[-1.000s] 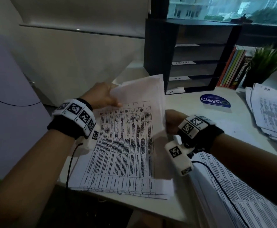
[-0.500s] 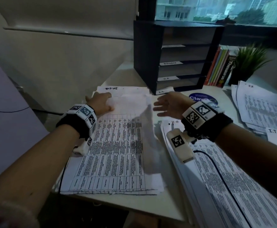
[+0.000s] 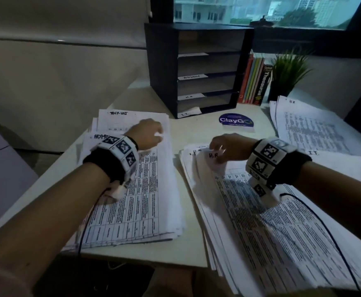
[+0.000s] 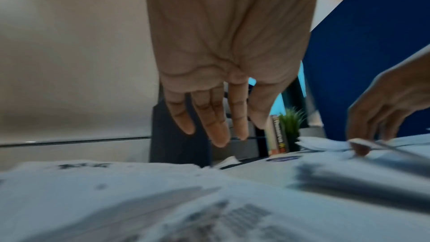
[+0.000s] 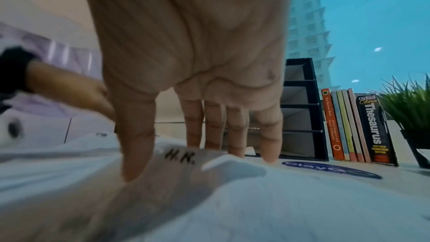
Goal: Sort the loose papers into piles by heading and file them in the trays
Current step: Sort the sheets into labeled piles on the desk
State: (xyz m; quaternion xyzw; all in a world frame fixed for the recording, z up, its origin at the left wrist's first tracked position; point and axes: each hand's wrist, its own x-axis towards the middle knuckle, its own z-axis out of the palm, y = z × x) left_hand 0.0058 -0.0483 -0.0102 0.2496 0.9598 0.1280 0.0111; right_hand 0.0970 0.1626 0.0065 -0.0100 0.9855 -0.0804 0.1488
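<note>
My left hand [image 3: 148, 133] hovers open over the top of the left pile headed ADMIN [image 3: 145, 200]; in the left wrist view its fingers [image 4: 218, 132] hang straight just above the paper. My right hand [image 3: 224, 146] is at the top of the big loose stack [image 3: 282, 232]. It pinches the lifted top edge of a sheet headed H.R. [image 5: 179, 157], with the thumb [image 5: 135, 144] on the sheet's face and the fingers behind the curled edge. The black tray unit [image 3: 196, 67] stands behind, its shelves labelled ADMIN, H.R. and I.T.
A pile with a handwritten heading [image 3: 121, 118] lies behind the ADMIN pile. At the right lie an H.R. pile [image 3: 308, 129] and an I.T. sheet. Books [image 3: 254, 80], a potted plant [image 3: 289, 71] and a blue sticker [image 3: 236, 121] sit near the trays.
A sheet held by both hands came down onto the left pile. My left hand let it go, and my right hand crossed to the big stack and took the H.R. sheet's edge.
</note>
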